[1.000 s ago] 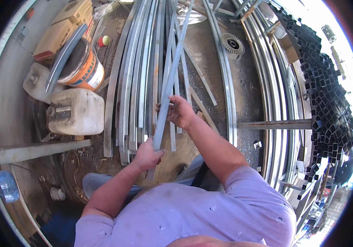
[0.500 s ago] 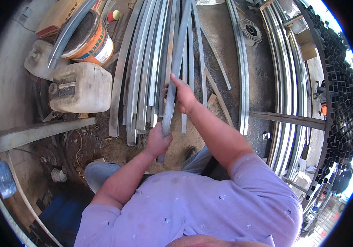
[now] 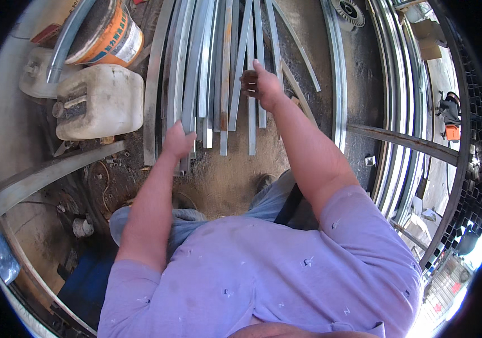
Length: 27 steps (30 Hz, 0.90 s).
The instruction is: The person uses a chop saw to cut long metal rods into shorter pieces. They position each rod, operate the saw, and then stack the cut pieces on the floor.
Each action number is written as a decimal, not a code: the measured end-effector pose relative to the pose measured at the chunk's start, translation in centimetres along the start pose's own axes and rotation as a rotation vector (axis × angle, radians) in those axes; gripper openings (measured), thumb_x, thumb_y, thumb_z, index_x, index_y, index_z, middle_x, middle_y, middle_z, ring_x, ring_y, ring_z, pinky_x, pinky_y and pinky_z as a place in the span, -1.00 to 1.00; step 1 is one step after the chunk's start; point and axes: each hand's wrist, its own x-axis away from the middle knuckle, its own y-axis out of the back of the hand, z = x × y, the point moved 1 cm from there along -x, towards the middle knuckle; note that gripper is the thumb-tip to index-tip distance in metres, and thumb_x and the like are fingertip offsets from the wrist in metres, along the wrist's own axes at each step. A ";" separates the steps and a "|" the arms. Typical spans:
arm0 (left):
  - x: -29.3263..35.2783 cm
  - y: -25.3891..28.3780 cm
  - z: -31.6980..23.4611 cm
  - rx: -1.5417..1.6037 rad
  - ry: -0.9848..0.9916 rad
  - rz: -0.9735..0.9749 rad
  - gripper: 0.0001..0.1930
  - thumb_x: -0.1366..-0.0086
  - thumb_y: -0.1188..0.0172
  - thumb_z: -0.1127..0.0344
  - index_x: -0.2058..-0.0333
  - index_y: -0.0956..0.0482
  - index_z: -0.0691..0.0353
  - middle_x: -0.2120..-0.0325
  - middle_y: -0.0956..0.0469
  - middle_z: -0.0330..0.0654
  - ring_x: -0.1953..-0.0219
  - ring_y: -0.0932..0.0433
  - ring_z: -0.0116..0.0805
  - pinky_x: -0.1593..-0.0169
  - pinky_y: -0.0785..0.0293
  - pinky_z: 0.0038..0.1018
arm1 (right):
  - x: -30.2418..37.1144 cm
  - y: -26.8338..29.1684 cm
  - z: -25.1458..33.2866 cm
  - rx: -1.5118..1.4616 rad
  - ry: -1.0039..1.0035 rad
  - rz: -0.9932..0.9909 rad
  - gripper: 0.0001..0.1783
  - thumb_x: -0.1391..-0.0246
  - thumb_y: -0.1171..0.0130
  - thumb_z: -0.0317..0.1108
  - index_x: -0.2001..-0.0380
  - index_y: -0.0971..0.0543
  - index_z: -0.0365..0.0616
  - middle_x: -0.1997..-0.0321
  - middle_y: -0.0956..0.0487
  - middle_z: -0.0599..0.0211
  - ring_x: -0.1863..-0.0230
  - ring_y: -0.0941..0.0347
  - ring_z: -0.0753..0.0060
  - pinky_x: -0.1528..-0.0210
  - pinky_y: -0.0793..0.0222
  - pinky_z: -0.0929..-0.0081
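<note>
My left hand (image 3: 178,141) is closed around the near end of a grey metal bar (image 3: 194,73) at the left of the pile, its thumb out to the right. Its fingertips are partly hidden. My right hand (image 3: 264,87) is open above the bars, fingers spread to the left and thumb up, holding nothing. Beneath it run several thin metal bars (image 3: 251,132), lying lengthwise away from me. A rust-marked bar (image 3: 225,84) lies between my two hands.
At the left stand a dirty white jerrycan (image 3: 103,101) and an orange bucket (image 3: 118,42). A beam (image 3: 49,174) crosses the lower left, and another crossbar (image 3: 404,141) the right. Long metal profiles (image 3: 390,112) are stacked at the right, near a finned wheel (image 3: 349,12).
The bar that both hands held has come down onto the pile's left side. My right hand has let go and opened, moving up and right; my left hand has moved left and forward.
</note>
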 end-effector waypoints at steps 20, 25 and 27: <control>11.8 7.1 -5.9 -0.084 -0.205 0.162 -0.45 -0.18 -0.46 0.13 -0.07 -0.52 0.27 0.12 -0.65 0.04 0.05 -0.64 0.08 -0.03 -0.56 -0.12 | -10.7 -0.2 -16.8 1.061 -0.014 -0.269 -0.29 -0.24 -0.20 0.19 -0.13 -0.59 -0.27 -0.15 -0.63 -0.11 -0.23 -0.55 -0.08 -0.26 -0.49 0.12; 11.8 7.0 -3.7 -0.360 -0.168 0.343 -0.42 -0.20 -0.43 0.15 -0.13 -0.49 0.28 0.07 -0.62 0.08 -0.01 -0.61 0.11 -0.10 -0.53 -0.11 | -9.0 0.6 -13.6 1.304 -0.075 -0.234 -0.40 -0.27 -0.19 0.14 0.09 -0.70 -0.28 -0.05 -0.68 -0.09 -0.11 -0.64 0.00 -0.17 -0.57 0.15; 11.6 7.9 -4.6 -0.347 -0.188 0.335 -0.41 -0.19 -0.45 0.17 -0.14 -0.49 0.28 0.04 -0.61 0.07 -0.03 -0.60 0.09 -0.12 -0.52 -0.13 | -7.9 0.7 -11.9 1.434 -0.115 -0.189 -0.43 -0.33 -0.15 0.13 0.04 -0.70 -0.21 -0.05 -0.69 -0.01 -0.07 -0.67 0.11 -0.11 -0.60 0.21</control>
